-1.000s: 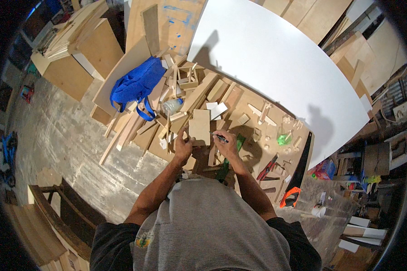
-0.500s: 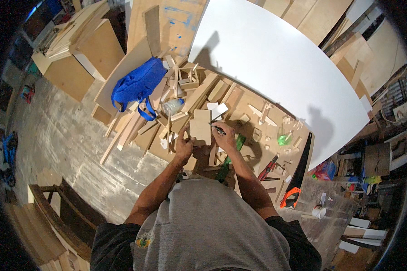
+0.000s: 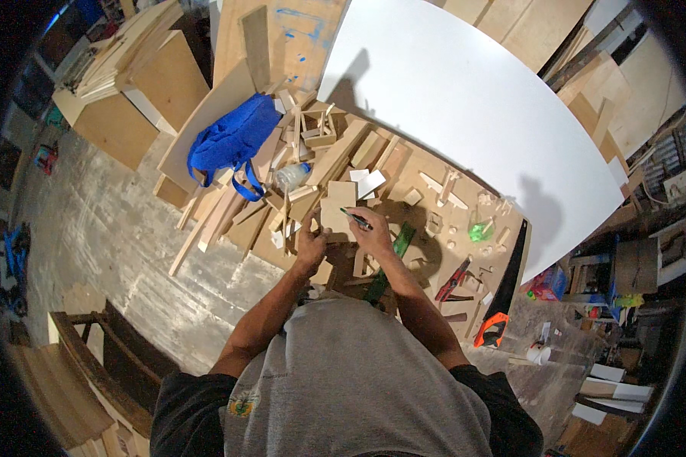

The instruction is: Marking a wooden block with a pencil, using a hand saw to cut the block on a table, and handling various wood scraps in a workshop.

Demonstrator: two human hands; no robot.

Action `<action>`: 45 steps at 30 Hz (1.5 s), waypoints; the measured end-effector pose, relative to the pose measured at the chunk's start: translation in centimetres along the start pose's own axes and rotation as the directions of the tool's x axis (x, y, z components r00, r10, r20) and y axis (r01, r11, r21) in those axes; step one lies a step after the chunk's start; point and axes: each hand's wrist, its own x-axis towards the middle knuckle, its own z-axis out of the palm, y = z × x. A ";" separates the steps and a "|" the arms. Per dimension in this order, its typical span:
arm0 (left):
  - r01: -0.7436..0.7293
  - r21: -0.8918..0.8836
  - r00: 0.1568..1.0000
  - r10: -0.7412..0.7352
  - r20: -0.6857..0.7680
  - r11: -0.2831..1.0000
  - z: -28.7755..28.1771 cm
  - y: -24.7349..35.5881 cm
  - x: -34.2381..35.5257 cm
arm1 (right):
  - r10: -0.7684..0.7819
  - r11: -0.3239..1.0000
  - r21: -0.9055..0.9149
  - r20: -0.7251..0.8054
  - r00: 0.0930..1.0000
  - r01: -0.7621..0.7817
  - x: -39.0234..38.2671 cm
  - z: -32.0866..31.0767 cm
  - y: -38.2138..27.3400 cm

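My left hand [image 3: 310,245] grips the left edge of a small flat tan board [image 3: 337,214], holding it above the cluttered worktop. Between the fingers of my right hand [image 3: 373,233] is a dark pen [image 3: 356,218], its tip over the board's face. Whether the tip touches the surface I cannot tell. Part of the board lies hidden under my right hand. Just beyond it are white offcuts [image 3: 370,183]. A long green tool, perhaps a level [image 3: 389,263], lies beneath my right forearm.
A blue bag [image 3: 236,141] and a clear plastic bottle [image 3: 291,177] sit among wood scraps at left. To the right are a small wooden plane model [image 3: 444,189], a red-handled tool [image 3: 453,282] and an orange-handled handsaw [image 3: 503,293]. A large white sheet [image 3: 465,99] stands behind.
My right hand and the pen have shifted slightly left over the board. The pen tip now lies farther in from the board's right edge. My left hand keeps its grip.
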 end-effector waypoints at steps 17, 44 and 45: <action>-0.122 0.042 0.993 0.122 0.007 0.992 -1.1 -3.3 1.4 | -0.058 0.998 0.022 0.117 0.991 0.055 0.3 2.1 -0.3; -0.046 -0.002 0.999 0.046 -0.019 0.999 0.3 0.5 -0.3 | -0.068 0.997 -0.024 0.033 0.997 0.068 2.2 1.8 0.9; -0.042 0.001 0.999 0.042 -0.014 0.999 0.2 0.5 -0.3 | -0.028 1.000 -0.002 0.039 0.999 0.028 2.2 1.7 0.5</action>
